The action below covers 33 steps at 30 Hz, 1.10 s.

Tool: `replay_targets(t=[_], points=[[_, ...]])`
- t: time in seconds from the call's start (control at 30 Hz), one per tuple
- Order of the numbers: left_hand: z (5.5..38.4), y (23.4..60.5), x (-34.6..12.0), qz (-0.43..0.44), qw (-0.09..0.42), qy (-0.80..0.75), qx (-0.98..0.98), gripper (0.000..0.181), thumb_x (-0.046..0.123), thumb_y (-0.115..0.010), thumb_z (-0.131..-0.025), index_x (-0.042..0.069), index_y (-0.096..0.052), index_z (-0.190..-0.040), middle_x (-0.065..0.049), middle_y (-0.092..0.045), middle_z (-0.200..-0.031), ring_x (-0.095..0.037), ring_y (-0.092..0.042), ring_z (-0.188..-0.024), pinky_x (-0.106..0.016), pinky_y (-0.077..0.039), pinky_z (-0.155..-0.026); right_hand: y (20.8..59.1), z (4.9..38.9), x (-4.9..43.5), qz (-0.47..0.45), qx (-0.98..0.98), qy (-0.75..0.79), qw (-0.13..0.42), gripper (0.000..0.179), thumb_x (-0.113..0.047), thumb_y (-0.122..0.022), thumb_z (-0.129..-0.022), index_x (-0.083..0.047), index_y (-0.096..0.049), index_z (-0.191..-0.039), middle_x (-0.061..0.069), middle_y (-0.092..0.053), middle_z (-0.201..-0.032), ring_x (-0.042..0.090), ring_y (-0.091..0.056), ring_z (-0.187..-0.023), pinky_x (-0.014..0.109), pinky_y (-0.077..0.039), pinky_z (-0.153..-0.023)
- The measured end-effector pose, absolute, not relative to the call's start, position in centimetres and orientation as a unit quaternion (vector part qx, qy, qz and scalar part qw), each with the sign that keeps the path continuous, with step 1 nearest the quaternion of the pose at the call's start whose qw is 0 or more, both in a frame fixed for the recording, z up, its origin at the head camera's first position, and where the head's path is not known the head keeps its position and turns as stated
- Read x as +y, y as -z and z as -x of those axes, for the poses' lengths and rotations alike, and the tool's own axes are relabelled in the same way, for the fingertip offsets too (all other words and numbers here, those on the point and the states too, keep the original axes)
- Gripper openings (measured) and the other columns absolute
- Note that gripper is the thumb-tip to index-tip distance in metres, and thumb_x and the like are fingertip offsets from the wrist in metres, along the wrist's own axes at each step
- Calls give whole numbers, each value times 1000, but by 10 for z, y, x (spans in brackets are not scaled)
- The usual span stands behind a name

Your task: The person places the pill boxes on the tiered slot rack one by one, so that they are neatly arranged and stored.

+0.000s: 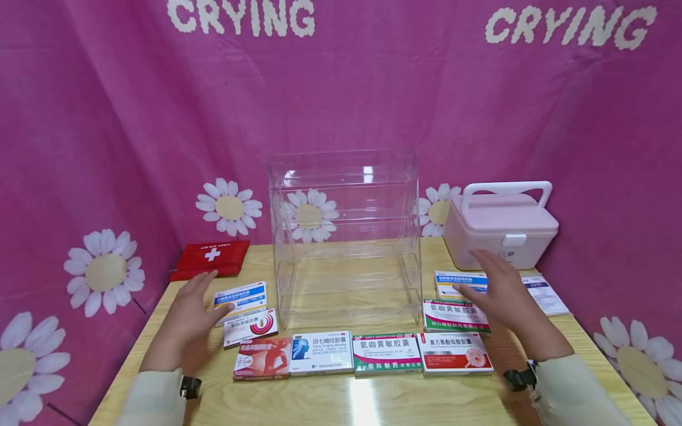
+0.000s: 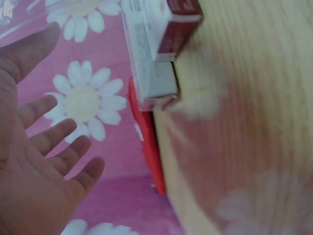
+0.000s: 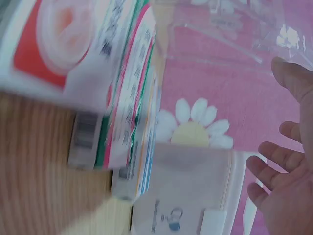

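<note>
My left hand [image 1: 190,305] hovers with spread fingers over the left medicine boxes, nearest a blue-and-white box [image 1: 241,297] and a white box with a red ring [image 1: 250,329]. In the left wrist view, nothing lies in its palm. My right hand [image 1: 503,290], fingers loosely extended, is above the right boxes, close to a green-and-white medicine box [image 1: 456,315] and another blue-and-white box [image 1: 447,284]. A clear acrylic tiered rack [image 1: 346,236] stands between the hands. Along its front lie an orange-red box [image 1: 262,359], a white-and-blue box [image 1: 322,353], a green-and-pink box [image 1: 387,354] and a red-and-white box [image 1: 456,354].
A red first aid pouch [image 1: 213,259] lies at the back left of the wooden table [image 1: 298,402]. At the back right stands a pink lidded case [image 1: 501,228] with a white handle. Beside it is a white-and-purple box [image 1: 546,294]. A pink daisy-print cloth [image 1: 341,89] hangs behind.
</note>
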<state>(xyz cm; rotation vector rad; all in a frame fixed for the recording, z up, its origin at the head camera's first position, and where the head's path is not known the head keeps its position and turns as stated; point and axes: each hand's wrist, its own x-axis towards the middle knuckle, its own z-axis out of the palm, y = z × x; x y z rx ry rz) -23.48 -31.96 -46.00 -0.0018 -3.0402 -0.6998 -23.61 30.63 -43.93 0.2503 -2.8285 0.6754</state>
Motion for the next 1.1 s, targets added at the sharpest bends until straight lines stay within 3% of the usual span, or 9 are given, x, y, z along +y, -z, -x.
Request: replay_targets(t=[0.2,0.4,0.67,1.1], points=[[238,470,-331,-44,-53,294,-953,106,44,-85,-94,7,-24,-173,-34,-23,-174,-61,-26,-156,-81,-36,-118,435,242,287,-115,-948,-272,117,85,-30,-89,-93,-2,-46,-161,28,-51,-161,53,-51,-145,75,-44,-118],[244,481,-338,-61,-92,340,-934,110,45,-86,-93,8,-20,-174,-34,-24,-174,-60,-24,-158,-79,-33,-122,439,247,266,-121,-940,-305,91,86,-29,-89,-93,-5,-45,-163,26,-54,-159,49,-62,-138,67,-55,-111],[253,486,-340,-53,-118,365,-922,110,42,-86,-94,8,-18,-174,-34,-24,-174,-60,-26,-158,-77,-33,-124,439,250,244,-110,-939,-318,71,77,-32,-83,-99,-2,-48,-161,26,-63,-150,46,-65,-134,64,-58,-109],[261,493,-348,-43,-136,389,-910,111,36,-88,-93,5,-19,-173,-34,-28,-173,-57,-31,-156,-76,-31,-125,433,260,223,-101,-913,-384,92,60,-23,-74,-105,0,-53,-156,24,-67,-142,43,-68,-126,61,-58,-110]])
